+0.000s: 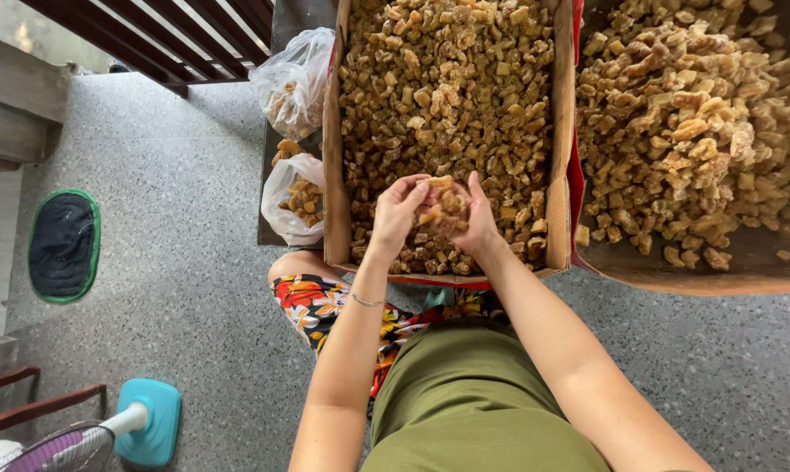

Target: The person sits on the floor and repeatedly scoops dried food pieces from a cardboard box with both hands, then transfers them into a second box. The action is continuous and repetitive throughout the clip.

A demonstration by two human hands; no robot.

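Note:
My left hand (397, 214) and my right hand (475, 218) meet over the near end of a cardboard box (332, 175) filled with small brown sugary chunks. Both hands are cupped together around a clump of those brown chunks (443, 205), fingers curled against it. A thin bracelet circles my left wrist. A second cardboard box (675, 275) to the right holds larger chunks of the same kind.
Two clear plastic bags (292, 79) with brown pieces lie left of the box on a dark tray. The speckled grey floor carries a dark mat with green edge (63, 246) and a teal fan base (148, 421) at lower left.

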